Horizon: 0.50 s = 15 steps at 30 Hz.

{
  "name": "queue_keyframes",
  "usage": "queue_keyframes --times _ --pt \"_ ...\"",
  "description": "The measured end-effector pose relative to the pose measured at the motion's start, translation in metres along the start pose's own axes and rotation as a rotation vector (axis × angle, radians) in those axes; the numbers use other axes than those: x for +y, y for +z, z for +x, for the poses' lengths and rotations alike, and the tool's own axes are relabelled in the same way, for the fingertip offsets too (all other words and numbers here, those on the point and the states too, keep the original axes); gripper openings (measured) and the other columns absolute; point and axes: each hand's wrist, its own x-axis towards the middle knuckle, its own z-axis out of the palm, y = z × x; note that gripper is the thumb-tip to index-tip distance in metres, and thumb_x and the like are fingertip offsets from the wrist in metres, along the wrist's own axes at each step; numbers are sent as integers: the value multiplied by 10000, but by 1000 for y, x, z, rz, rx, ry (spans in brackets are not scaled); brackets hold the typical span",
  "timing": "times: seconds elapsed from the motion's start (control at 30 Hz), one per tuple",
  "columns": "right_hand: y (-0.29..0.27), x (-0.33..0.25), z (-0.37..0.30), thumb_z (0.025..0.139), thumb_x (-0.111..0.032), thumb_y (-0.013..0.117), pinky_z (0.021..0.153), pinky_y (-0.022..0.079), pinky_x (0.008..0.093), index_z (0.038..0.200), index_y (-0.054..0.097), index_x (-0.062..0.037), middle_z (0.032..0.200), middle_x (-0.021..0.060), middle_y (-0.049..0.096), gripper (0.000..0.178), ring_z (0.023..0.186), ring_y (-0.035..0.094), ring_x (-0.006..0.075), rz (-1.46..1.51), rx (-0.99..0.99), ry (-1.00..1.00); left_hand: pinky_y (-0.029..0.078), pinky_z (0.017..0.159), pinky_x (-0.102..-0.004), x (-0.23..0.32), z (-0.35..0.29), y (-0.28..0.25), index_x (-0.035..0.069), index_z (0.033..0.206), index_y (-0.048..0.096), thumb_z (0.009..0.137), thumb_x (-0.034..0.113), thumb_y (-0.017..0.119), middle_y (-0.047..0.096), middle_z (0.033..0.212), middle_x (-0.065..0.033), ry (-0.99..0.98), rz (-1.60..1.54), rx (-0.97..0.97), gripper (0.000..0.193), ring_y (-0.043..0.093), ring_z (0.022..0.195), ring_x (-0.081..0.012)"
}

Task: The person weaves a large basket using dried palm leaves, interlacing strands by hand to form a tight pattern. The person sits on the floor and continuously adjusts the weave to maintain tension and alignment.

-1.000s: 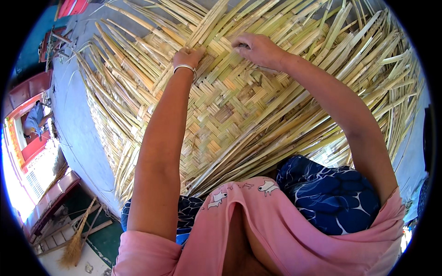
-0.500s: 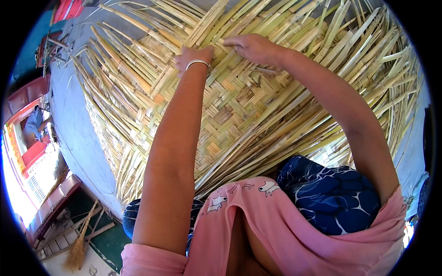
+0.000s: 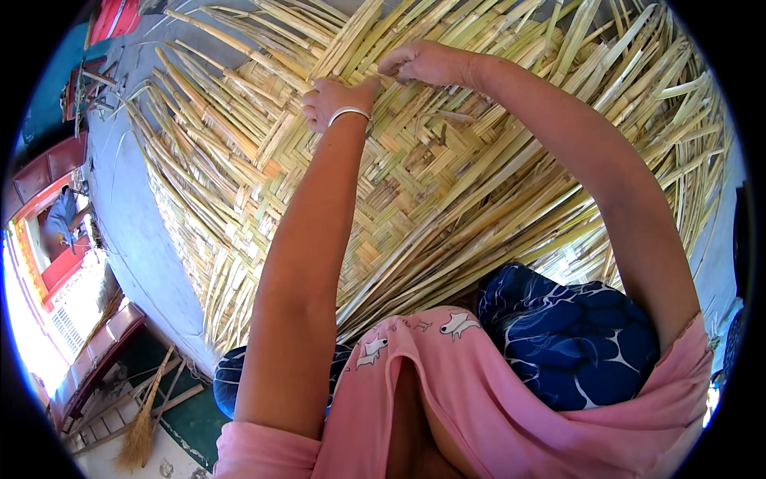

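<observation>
A large woven mat (image 3: 399, 184) of pale yellow-green leaf strips fills the upper and middle part of the frame, its plaited centre giving way to loose strips (image 3: 622, 96) that fan out toward the upper right and left edges. Both hands work at the top centre. The left hand (image 3: 331, 100), a silver bangle (image 3: 349, 114) on its wrist, is curled with its fingers closed on a strip at the mat's far edge. The right hand (image 3: 427, 64), just beside it and slightly higher, is also closed, pinching strips there. The two hands nearly touch. The mat lies on a grey floor (image 3: 128, 207) at the left. A broom (image 3: 144, 423) lies at the lower left.
</observation>
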Motion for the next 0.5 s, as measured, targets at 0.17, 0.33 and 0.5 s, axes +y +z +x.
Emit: queue_keyframes --times 0.17,0.33,0.5 --pt "-1 -5 4 834 -33 439 909 429 306 1137 571 -2 1064 108 615 332 1020 561 176 -28 -52 12 268 982 -409 5 -5 8 98 1087 526 561 439 763 421 1201 -150 -26 1 52 670 368 1147 -309" --pt "1 3 6 757 -46 488 792 451 297 1116 610 -49 1043 80 627 380 930 574 159 -17 23 6 284 975 -405 9 -8 4 109 1081 529 570 419 762 420 1212 -140 -20 -20 12 642 368 1151 -310" --pt "-2 -8 -10 823 -108 480 780 464 310 1199 550 -61 1059 71 619 386 946 573 159 165 76 58 284 986 -432 -13 6 1 128 1105 526 565 463 756 416 1237 -126 33 -25 -69 676 346 1194 -316"
